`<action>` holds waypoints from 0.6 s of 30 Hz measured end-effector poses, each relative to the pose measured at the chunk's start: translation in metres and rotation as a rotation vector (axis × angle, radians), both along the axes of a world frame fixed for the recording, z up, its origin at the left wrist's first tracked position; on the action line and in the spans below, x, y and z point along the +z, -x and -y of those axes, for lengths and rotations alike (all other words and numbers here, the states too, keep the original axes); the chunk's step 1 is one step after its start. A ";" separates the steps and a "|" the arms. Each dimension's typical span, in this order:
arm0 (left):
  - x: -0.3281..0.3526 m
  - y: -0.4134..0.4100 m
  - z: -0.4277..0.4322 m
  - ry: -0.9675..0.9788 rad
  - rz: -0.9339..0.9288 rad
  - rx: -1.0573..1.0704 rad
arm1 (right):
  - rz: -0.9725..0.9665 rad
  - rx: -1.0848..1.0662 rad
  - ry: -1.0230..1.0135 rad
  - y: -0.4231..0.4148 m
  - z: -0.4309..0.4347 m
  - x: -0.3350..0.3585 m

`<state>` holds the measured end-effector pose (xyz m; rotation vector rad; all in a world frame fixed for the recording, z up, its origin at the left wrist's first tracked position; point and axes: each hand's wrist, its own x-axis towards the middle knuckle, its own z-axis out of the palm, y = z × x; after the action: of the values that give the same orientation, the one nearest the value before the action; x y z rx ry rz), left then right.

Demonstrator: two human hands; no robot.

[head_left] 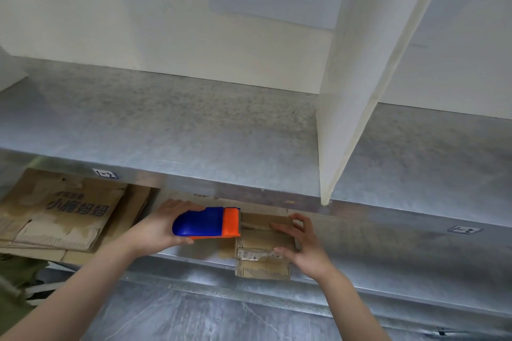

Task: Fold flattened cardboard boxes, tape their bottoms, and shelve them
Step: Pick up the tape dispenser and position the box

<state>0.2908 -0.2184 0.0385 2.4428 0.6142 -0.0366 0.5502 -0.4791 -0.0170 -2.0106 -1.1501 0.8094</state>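
Lower centre of frame: my left hand (159, 231) grips the tape dispenser (206, 223), orange end against the small box (263, 243) on the shelf (388, 263). My right hand (303, 248) presses the box, fingers (282, 228) relaxed. I should hold the flaps flush and pull straight along the seam.

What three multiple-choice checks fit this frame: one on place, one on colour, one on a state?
1. Where do the flattened cardboard boxes lie relative to the small box?
A. To its left
B. To its right
C. On top of it

2. What colours is the tape dispenser?
A. Green and white
B. Blue and orange
C. All black

3. What is the right hand doing?
A. Hanging idle
B. Resting on the small box
C. Gripping the dispenser

Answers:
1. A: the stack lies at the left of the view.
2. B: its body is blue and its head orange.
3. B: its fingers lie on the box, while the left hand grips the dispenser.
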 end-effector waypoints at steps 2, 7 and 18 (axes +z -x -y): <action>-0.006 -0.002 -0.001 0.013 -0.005 0.023 | 0.006 -0.008 -0.015 0.001 0.001 0.000; -0.026 -0.005 0.002 0.108 -0.015 0.093 | -0.037 0.000 -0.063 0.002 0.002 -0.006; -0.003 0.025 -0.022 0.001 0.013 0.089 | -0.033 0.003 -0.017 0.001 -0.001 -0.001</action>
<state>0.2655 -0.1966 0.0352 2.4102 0.7158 0.0144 0.5493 -0.4782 -0.0179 -1.9749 -1.1381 0.8283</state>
